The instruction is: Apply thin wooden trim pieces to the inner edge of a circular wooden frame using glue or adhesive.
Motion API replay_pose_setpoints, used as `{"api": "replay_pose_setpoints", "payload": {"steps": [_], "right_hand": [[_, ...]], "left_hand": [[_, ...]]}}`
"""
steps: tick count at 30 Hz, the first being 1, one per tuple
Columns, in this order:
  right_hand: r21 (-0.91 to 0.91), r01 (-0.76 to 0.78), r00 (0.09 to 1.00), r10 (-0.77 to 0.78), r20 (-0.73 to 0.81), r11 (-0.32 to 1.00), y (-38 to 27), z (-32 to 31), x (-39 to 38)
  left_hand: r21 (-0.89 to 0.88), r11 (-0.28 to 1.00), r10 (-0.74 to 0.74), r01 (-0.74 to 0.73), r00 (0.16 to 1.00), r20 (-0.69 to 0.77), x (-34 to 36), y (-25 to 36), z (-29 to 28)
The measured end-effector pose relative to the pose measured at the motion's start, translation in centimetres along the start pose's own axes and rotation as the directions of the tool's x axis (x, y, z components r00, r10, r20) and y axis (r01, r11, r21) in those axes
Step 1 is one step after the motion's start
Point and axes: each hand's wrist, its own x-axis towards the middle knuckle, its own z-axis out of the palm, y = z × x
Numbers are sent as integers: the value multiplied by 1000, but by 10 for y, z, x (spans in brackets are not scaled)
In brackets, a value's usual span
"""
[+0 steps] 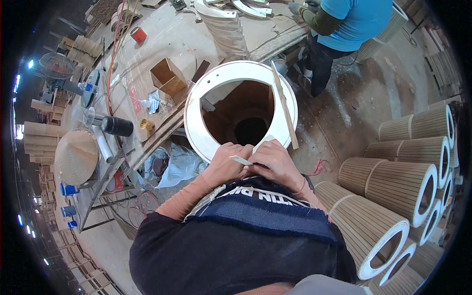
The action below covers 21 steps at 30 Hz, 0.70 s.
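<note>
A hollow wooden drum with a white top ring (195,105) stands upright in front of me, its dark inside showing through the wide opening. At the near edge of the ring my left hand (227,162) is closed, fingers curled; what they grip is hidden. Right beside it, almost touching, my right hand (275,160) is closed on a small flat pale strip (241,160). One end of the strip sticks out across the left hand. A long thin wooden slat (285,105) lies across the ring's right side.
A workbench (162,44) on the left bears a wooden box (167,76), a red can (138,34) and stacked white curved pieces (223,24). Several slatted drums (388,184) lie on the right. A co-worker in a blue shirt (356,24) stands at the far right.
</note>
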Motion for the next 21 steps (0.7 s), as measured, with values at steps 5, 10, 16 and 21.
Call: {"api": "replay_pose_setpoints", "payload": {"steps": [5,10,16,21], "right_hand": [[24,0,1000,0,0,1000,1,2,1],[19,-31,999,32,-12,999,-1,1,2],[-10,-68,998,67,-20,998,-7,3,4],[-45,-87,996,85,-40,995,-3,8,8]], "left_hand": [[39,999,-8,8,1000,-3,-1,1,0],[24,1000,-16,18,997,-82,0,0,5],[2,1000,-4,4,999,-54,-2,5,-4],[10,1000,-19,19,999,-38,-3,3,-3]]}}
